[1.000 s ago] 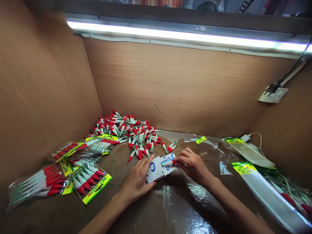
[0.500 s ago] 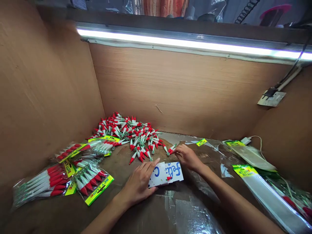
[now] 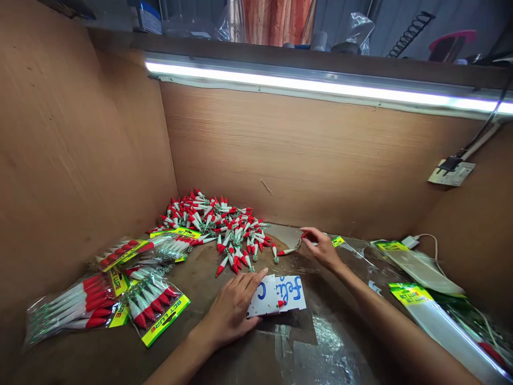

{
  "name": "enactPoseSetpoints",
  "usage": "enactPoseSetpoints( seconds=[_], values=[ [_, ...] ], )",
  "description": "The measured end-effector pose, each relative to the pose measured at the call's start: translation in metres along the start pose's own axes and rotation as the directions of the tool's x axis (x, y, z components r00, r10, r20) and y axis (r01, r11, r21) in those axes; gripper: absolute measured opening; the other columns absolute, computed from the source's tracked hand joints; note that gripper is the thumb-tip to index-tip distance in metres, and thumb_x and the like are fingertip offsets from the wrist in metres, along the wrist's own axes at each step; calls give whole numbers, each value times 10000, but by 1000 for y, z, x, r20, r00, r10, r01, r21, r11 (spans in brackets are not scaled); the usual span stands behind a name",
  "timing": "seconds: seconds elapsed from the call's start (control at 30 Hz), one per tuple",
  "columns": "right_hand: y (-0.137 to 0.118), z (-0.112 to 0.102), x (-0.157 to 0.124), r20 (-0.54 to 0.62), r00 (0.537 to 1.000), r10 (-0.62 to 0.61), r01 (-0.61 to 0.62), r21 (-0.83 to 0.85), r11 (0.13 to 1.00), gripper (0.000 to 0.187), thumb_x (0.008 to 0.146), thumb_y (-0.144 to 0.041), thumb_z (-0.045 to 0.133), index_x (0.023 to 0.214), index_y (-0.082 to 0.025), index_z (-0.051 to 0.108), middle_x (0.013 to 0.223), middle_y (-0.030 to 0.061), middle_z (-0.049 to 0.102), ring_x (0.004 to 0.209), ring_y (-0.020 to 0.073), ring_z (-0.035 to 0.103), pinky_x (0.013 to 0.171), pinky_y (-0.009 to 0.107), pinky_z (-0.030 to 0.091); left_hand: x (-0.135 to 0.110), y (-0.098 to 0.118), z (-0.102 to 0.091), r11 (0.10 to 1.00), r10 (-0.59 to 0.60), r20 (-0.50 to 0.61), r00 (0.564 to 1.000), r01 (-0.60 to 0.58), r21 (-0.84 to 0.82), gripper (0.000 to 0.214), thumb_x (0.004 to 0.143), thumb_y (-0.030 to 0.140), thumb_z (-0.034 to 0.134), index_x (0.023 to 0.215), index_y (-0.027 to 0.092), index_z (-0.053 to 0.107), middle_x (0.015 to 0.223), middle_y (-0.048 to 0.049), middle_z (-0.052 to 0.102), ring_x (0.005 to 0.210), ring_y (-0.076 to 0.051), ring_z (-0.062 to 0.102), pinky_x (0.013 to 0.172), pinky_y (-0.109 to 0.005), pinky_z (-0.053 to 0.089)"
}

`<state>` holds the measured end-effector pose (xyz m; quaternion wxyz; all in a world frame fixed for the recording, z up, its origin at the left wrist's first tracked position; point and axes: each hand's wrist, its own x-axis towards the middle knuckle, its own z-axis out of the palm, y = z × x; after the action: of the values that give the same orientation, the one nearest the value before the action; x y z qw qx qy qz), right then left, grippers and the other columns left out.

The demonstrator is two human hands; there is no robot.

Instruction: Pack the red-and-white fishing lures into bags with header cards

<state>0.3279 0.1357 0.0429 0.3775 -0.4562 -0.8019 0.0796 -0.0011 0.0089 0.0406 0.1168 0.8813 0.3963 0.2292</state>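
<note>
Right hand: thumb and fingertips pinching a red-and-white lure, partly hidden
Left hand: clasping the left end of a white block
Block top: blue lettering, another lure's red tip
Lure heap: against the back wall
Bagged lures: left of the left hand

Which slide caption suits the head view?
Left hand holds blue-lettered white piece; right hand near red-and-white lures.

White card in left hand, red lure in right hand
</note>
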Motion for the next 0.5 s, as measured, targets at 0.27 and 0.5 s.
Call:
enactPoseSetpoints(
  seconds=[0.27, 0.5],
  values=[
    [-34, -19, -63, 39, 964, 263, -241, 543, 805, 256, 833, -406, 745, 997, -210, 741, 976, 76, 758, 876, 221, 702, 796, 342, 562, 1, -7, 10, 999, -14, -6, 1000, 15, 31, 1020, 700, 183, 707, 1559, 332, 178, 1425, -78, 508, 1258, -323, 491, 1048, -473, 409],
    [-66, -17, -78, 77, 984, 163, -178, 557, 811, 227, 850, -403, 720, 963, -210, 757, 986, 71, 763, 887, 216, 713, 802, 345, 583, 1, -4, 8, 1000, 19, 37, 999, -19, 7, 1008, 712, 225, 722, 1557, 333, 182, 1421, -67, 516, 1242, -313, 509, 1036, -461, 426]
  ],
)
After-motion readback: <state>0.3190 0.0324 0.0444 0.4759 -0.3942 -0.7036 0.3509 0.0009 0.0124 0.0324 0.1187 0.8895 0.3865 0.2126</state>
